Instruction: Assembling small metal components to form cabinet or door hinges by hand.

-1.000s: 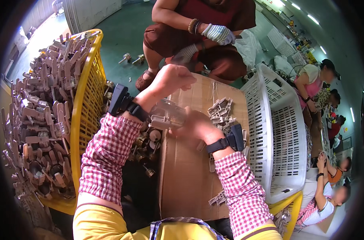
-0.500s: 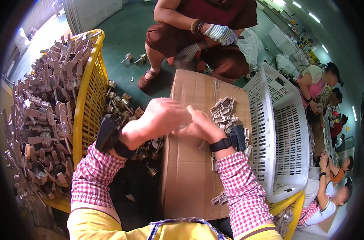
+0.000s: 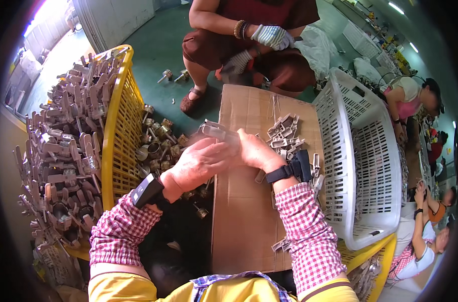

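Observation:
Over the left edge of a cardboard box (image 3: 249,216), my two hands meet around a grey metal lever piece (image 3: 214,131) whose end sticks up above the fingers. My left hand (image 3: 201,163) is closed, its fingers curled beneath and along the piece. My right hand (image 3: 256,151) closes on it from the other side; its fingertips are partly hidden. Loose grey metal levers (image 3: 284,129) of similar look lie in a pile on the box, just beyond my right hand. Below and left of the hands, round metal fittings with bolts (image 3: 164,132) are heaped on the floor.
A yellow basket (image 3: 122,131) piled with metal lever assemblies (image 3: 70,151) stands at left. White plastic crates (image 3: 372,166) flank the box at right, above another yellow crate (image 3: 385,259). Across the box a person in gloves (image 3: 271,38) crouches. More people sit at far right.
My left hand has turned and lowered, bringing the grey lever piece into sight between the hands. The view has shifted slightly. The crouching person stays in place.

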Demonstrator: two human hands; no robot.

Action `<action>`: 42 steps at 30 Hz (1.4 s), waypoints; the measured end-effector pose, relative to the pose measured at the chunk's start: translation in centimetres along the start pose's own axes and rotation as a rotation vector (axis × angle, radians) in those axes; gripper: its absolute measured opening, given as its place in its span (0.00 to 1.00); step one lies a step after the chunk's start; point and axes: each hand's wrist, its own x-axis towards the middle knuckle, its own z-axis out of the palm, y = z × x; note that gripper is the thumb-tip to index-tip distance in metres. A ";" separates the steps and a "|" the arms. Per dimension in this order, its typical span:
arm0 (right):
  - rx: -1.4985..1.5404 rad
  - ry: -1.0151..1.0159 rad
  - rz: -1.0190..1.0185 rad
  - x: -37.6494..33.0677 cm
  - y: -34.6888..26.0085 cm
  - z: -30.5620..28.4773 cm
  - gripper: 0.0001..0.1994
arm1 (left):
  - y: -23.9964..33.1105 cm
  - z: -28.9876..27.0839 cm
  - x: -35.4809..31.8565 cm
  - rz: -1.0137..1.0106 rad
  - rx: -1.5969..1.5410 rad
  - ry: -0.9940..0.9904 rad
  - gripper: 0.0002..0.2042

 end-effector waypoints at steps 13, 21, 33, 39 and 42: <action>0.732 0.093 -0.332 -6.2 -3.8 -3.3 0.45 | 4.2 -6.6 -2.8 -0.008 0.200 0.173 0.15; 1.166 -0.061 -0.299 -19.3 -10.1 -4.7 0.28 | 14.2 -12.1 1.3 -0.442 -1.637 0.087 0.35; 1.035 0.282 -0.531 -31.0 -13.6 -5.4 0.62 | 24.3 -16.1 2.3 -0.133 -1.116 0.193 0.43; 0.723 0.424 -0.679 -31.2 -12.9 -5.6 0.59 | 24.1 -14.3 2.7 -0.033 -1.143 0.220 0.45; 0.733 0.455 -0.594 -30.4 -12.7 -5.8 0.48 | 23.2 -12.4 3.5 -0.112 -1.205 0.247 0.41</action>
